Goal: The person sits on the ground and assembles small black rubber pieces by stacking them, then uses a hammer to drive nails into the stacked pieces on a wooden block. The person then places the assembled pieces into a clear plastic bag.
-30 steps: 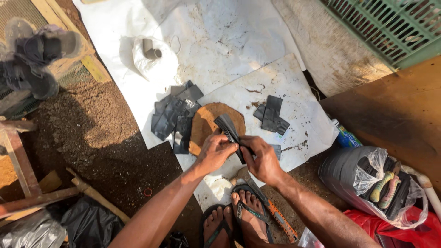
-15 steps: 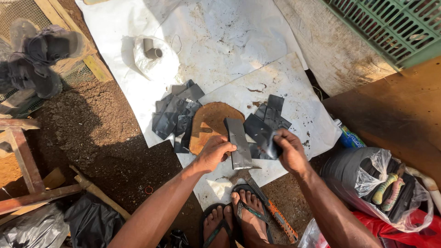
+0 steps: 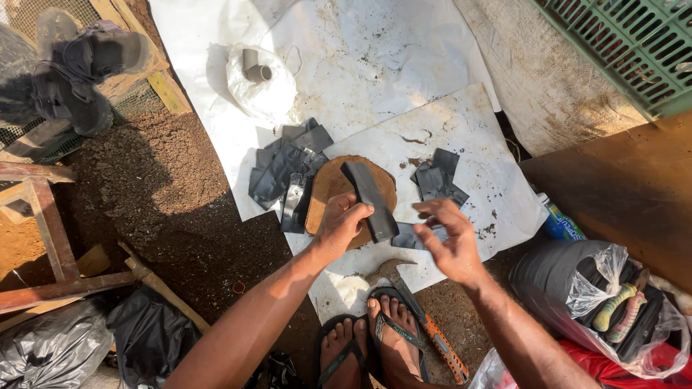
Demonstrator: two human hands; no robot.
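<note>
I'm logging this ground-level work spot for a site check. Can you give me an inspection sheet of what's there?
Surface: white sheets spread on bare soil, speckled with dark bits.
Job's things: dark strip lying across a round wooden block; dark pieces in a left pile and a right pile.
Clutter: short pipe piece on a white bag; hammer by the sandalled feet; clear bag with tool handles.
Hands: left hand grips the strip; right hand open, beside it, holding nothing.
Cables: nothing seen.
Surroundings: green crate, wooden frame, black bags, shoes on mesh.
</note>
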